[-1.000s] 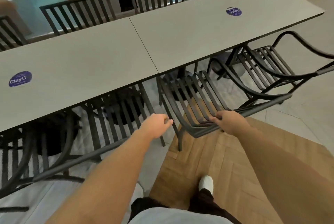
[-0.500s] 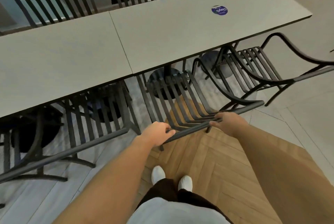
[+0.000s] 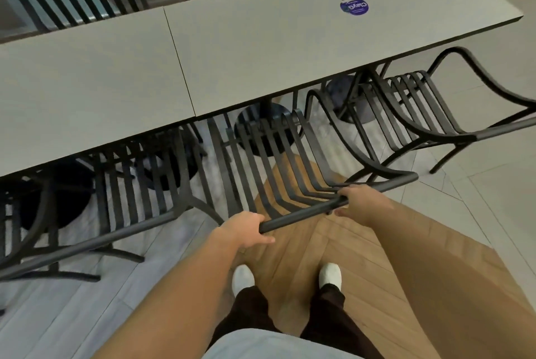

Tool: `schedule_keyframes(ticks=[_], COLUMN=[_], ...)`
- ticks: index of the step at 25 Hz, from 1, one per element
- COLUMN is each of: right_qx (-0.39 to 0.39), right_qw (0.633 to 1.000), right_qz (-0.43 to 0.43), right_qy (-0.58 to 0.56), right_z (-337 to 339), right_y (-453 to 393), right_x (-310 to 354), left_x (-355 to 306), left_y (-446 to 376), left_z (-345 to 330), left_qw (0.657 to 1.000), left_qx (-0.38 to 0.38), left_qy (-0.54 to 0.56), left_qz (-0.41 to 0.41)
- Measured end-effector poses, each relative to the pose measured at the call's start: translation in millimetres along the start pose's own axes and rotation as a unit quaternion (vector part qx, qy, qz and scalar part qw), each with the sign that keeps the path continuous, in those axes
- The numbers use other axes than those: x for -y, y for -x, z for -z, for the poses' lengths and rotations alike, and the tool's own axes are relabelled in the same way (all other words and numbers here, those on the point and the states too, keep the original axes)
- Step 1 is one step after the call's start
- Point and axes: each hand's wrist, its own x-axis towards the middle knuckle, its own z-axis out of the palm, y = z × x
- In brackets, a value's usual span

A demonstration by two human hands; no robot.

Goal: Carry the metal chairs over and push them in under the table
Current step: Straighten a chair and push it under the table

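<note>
Chair [image 3: 290, 161] top rail | left hand [image 3: 242, 228] grips | right hand [image 3: 358, 203] grips

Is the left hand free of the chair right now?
No, the left hand grips the left end of the chair's top rail, and the right hand holds the same rail farther along.

Your left hand [image 3: 245, 228] and right hand [image 3: 358, 203] both grip the top rail of the black slatted metal chair [image 3: 278, 161] in front of you, its seat partly under the long grey table [image 3: 261, 48]. A matching black chair [image 3: 417, 109] stands just to its right, another [image 3: 124, 184] to its left. The round purple sticker [image 3: 354, 6] reads, I think, "ClayG".
</note>
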Motion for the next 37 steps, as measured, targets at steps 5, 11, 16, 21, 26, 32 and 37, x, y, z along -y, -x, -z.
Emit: schedule_keyframes(ticks=[5, 11, 16, 21, 26, 32, 37], right_qx=[0.005, -0.025, -0.036, -0.046, -0.019, -0.018, 0.003], right_qw=[0.993, 0.983, 0.980, 0.978, 0.975, 0.974, 0.971], right_qz=[0.101, 0.154, 0.166, 0.191, 0.211, 0.214, 0.220], right_qy=[0.055, 0.099, 0.102, 0.067, 0.068, 0.078, 0.094], right_z=[-6.7, -7.4, -8.4, 3.2, 26.4, 48.4, 60.4], right_y=[-23.5, -26.6, -36.0, -62.1, -103.1, -143.4, -155.2], right_x=[-31.5, -49.5, -84.6, -111.1, -119.0, -111.4, -106.8], left_x=[-34.4, -56.4, -82.2, -97.4, -101.8, -93.3, -84.4], left_y=[-10.7, -21.7, -37.5, -62.1, -82.9, -103.3, -112.5], left_z=[-28.2, -32.1, -33.7, -11.3, 15.4, 50.7, 54.4], left_qw=[0.983, 0.967, 0.965, 0.969, 0.967, 0.965, 0.966], left_qx=[-0.116, -0.096, -0.094, -0.108, -0.119, -0.120, -0.116], left_qy=[-0.012, -0.008, -0.002, -0.027, -0.040, -0.020, -0.017], left_qz=[0.140, 0.234, 0.243, 0.221, 0.223, 0.233, 0.230])
